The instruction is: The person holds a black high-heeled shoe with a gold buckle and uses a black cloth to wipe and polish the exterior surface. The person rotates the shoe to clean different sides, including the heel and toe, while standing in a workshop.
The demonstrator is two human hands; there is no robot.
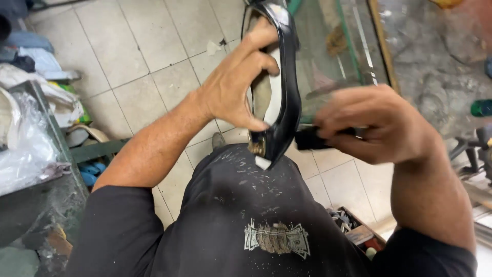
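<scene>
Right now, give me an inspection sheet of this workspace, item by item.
Surface: pale tiled floor; lap in dark cloth speckled with pale shavings.
Job's things: glossy black shoe, upright, heel end down on the lap; dark tool against it.
Clutter: plastic bags left; small box of bits right.
Grippers: left hand grips the shoe; right hand grips the tool.
Cables: nothing seen.
Surroundings: glass panel ahead.

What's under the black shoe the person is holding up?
Under the black shoe: the dark-clothed lap, flecked with pale shavings, and tiled floor. The left hand covers part of the shoe's inside; the right hand hides most of a dark tool.
</scene>
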